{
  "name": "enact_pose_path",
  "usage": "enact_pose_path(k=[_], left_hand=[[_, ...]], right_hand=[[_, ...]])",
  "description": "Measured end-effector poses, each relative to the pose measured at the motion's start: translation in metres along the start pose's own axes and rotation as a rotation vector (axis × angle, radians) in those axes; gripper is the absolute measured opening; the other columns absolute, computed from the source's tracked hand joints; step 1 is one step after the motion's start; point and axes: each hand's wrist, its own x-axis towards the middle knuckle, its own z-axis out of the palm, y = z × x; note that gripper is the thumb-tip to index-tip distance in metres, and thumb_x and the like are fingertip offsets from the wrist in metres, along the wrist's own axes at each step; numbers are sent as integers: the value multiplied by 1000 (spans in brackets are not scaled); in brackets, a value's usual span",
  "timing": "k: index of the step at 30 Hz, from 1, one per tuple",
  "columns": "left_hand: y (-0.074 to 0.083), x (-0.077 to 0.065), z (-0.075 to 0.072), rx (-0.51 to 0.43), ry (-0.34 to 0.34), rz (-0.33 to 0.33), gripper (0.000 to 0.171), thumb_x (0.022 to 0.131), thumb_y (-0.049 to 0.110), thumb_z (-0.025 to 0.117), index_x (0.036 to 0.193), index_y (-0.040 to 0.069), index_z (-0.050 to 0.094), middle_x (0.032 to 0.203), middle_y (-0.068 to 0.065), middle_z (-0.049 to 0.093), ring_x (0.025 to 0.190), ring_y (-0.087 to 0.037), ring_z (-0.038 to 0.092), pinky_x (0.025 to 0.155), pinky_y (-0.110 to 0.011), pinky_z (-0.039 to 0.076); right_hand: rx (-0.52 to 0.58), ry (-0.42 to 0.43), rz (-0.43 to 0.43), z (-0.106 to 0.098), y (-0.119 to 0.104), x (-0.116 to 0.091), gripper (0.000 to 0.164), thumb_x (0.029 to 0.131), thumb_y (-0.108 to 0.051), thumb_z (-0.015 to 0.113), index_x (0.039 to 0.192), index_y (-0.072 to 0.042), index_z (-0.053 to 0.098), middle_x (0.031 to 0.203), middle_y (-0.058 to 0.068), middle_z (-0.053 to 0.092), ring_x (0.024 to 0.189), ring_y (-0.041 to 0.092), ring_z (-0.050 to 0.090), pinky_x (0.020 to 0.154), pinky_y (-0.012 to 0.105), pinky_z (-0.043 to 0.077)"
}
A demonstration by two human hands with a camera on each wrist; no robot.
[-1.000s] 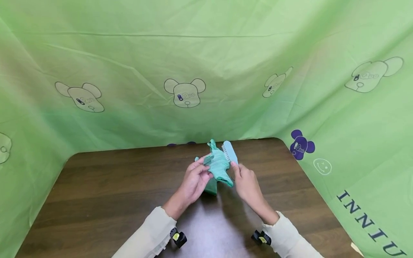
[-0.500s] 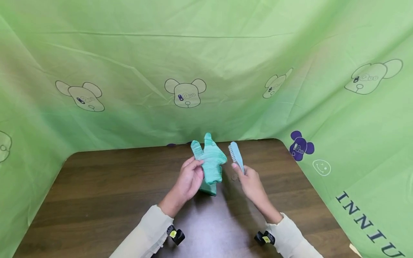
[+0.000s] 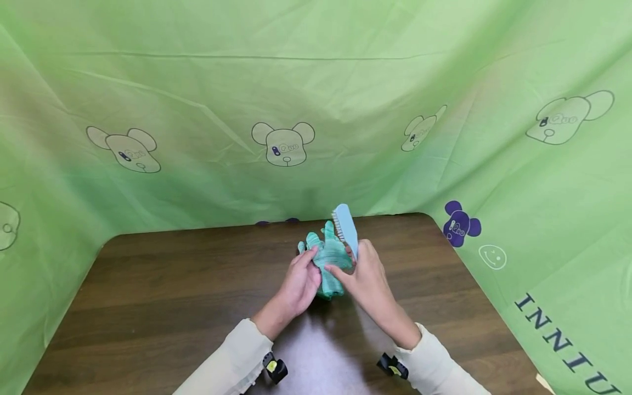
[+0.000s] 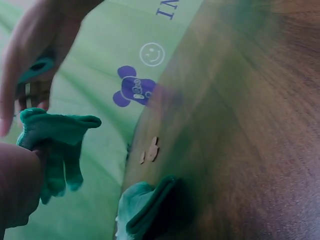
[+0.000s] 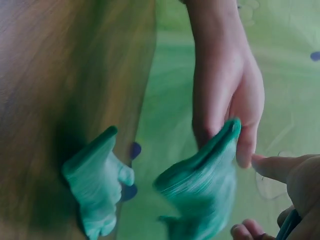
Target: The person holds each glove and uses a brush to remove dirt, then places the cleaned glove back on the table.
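Observation:
My left hand (image 3: 298,285) pinches a green knit glove (image 3: 333,257) raised above the table, its fingers pointing away from me. In my right hand (image 3: 371,277) is a light blue brush (image 3: 347,227), gripped by the handle with its white bristles facing left toward the glove. The right thumb reaches across to the glove's near part. Beneath the raised glove, a second green glove (image 5: 97,185) lies on the table; from the head it is mostly hidden. The left wrist view shows the raised glove (image 4: 57,129) hanging between both hands.
A dark wood table (image 3: 187,296) spans the front. Green cloth (image 3: 207,104) printed with bear faces hangs behind it and at both sides. Small tan shapes (image 4: 153,150) show on the table beyond the second glove.
The glove has turned over and its fingers have spread. The right hand moved away with the brush half a second ago, then came back left, its thumb now at the glove.

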Motion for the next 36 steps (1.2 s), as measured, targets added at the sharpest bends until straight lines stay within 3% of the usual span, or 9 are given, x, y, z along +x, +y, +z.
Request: enact_pose_path(k=[4,7,10,14,21,27,30,32,36], left_hand=[[-1,-3,0,27,-67,-35,45,110,27,25,145,1,36,132,3,56,119,-8,53,96,-18,46],[-2,-4,2,41,-100,-35,47,109,28,24,145,2,36,127,3,59,117,-9,56,100,-21,46],[-4,-4,3,29,-97,-33,37,108,25,26,130,6,48,113,3,62,104,-9,59,98,-22,48],[-6,-4,4,23,-111,-52,26,107,23,27,111,14,51,102,4,62,92,-7,59,91,-21,48],[-5,-4,0,86,-170,-70,32,107,26,25,126,8,43,123,-1,60,108,-10,59,98,-23,49],[-1,-4,-1,124,-177,-72,48,106,26,23,141,-6,33,154,-23,43,138,-27,49,120,-35,37],[0,-4,-2,133,-190,-49,57,107,24,21,150,-13,25,163,-32,27,152,-38,32,129,-45,25],[0,-4,-4,157,-192,-23,59,107,23,22,151,-16,25,163,-34,26,153,-42,27,129,-50,21],[-2,-5,-7,278,-85,19,51,105,21,32,141,-13,44,152,-30,48,143,-44,46,122,-54,36]], right_hand=[[-67,-14,-81,8,-9,0,57,70,-23,95,101,2,54,88,9,51,80,22,45,68,34,41],[-127,-3,-106,14,-11,1,52,70,-17,93,96,3,53,85,10,51,79,26,47,70,38,43],[-182,36,-125,20,-10,2,43,69,-7,86,93,2,52,83,10,50,79,29,48,70,41,45],[-250,99,-145,26,-8,3,36,68,0,77,91,0,50,82,12,51,79,32,52,66,45,51],[-296,152,-201,30,-4,4,34,71,8,77,89,1,49,76,12,51,74,31,55,64,44,53],[-283,182,-218,28,1,8,29,74,9,74,87,1,49,74,14,54,69,34,56,61,48,53],[-229,193,-194,23,5,11,29,74,10,74,88,2,50,75,15,57,67,36,59,59,51,53],[-172,188,-145,19,7,13,29,75,10,75,90,3,52,77,16,59,66,36,60,59,51,52],[35,137,74,7,10,20,24,80,3,76,93,-1,55,82,14,67,69,24,63,58,37,53]])
